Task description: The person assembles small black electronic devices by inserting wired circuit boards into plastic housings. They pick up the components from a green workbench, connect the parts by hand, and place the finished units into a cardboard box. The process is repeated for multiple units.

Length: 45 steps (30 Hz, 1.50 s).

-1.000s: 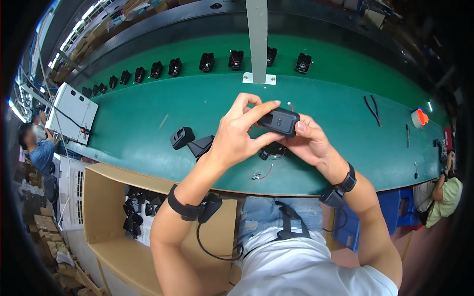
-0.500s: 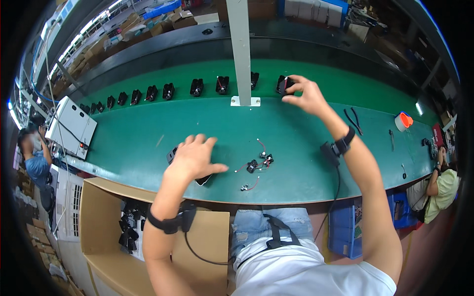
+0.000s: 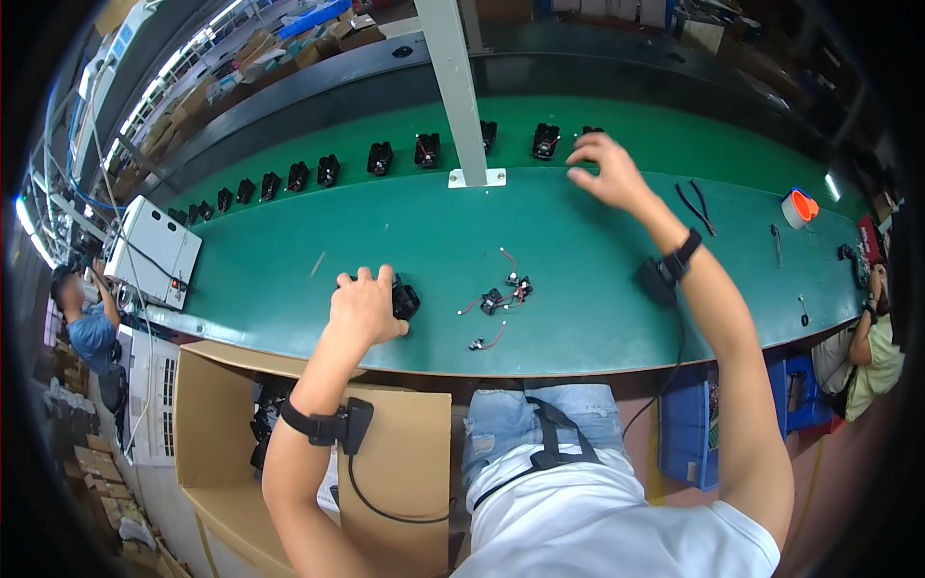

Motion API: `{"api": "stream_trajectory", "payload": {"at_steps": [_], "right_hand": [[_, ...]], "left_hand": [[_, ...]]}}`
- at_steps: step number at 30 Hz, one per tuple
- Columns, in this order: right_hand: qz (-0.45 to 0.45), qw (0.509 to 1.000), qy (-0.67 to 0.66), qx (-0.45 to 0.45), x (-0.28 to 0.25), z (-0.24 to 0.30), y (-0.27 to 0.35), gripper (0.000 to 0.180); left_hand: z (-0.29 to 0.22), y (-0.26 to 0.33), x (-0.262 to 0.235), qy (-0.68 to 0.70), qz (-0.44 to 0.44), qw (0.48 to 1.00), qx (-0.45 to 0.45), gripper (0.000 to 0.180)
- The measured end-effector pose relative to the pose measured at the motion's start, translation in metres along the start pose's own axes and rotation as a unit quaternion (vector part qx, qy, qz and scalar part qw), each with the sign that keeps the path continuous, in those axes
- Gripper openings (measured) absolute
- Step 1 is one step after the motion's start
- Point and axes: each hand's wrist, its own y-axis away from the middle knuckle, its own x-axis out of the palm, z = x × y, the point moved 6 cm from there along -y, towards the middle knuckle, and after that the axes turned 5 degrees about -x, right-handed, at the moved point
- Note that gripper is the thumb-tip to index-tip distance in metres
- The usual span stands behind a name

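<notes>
My left hand (image 3: 364, 308) is closed over a black plastic housing (image 3: 406, 301) on the near part of the green bench; its right end shows past my fingers. My right hand (image 3: 609, 171) is held out at the far right, thumb and fingers apart, slightly blurred, with nothing visible in it. Just beyond its fingertips is a black housing (image 3: 592, 131), partly hidden, and to their left stands another open housing (image 3: 545, 142). Between my hands lies a small cluster of black parts with red wires (image 3: 503, 295), with one loose wired piece (image 3: 478, 343) nearer me.
A row of black housings (image 3: 328, 170) runs along the far green strip. A grey post (image 3: 453, 87) rises from the bench. Pliers (image 3: 698, 207) and an orange-and-white container (image 3: 799, 208) lie right. A cardboard box (image 3: 405, 462) and blue bins (image 3: 688, 433) sit below. Other people are at both sides.
My right hand has drawn away to the right from the housing it was at. My left hand, earlier spread above the near housing, has closed on it. The view has shifted slightly.
</notes>
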Motion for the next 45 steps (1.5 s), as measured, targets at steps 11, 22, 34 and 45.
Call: {"api": "stream_trajectory", "payload": {"at_steps": [11,22,34,45], "right_hand": [[0.238,0.966,-0.084,0.049,0.073,0.139,0.051,0.037],[0.105,0.949,-0.294,0.044,0.041,0.112,0.060,0.017],[0.181,0.967,-0.166,-0.070,0.064,0.153,0.071,0.028],[0.095,0.885,-0.447,0.085,0.056,0.132,0.066,0.018]], "left_hand": [[-0.042,-0.050,-0.028,0.051,-0.061,0.996,0.048,0.064],[-0.031,-0.046,-0.027,0.226,-0.266,0.927,0.134,0.040],[-0.024,-0.068,-0.005,0.254,-0.179,0.949,0.051,0.060],[-0.045,-0.043,-0.041,0.451,-0.259,0.832,0.191,0.049]]}}
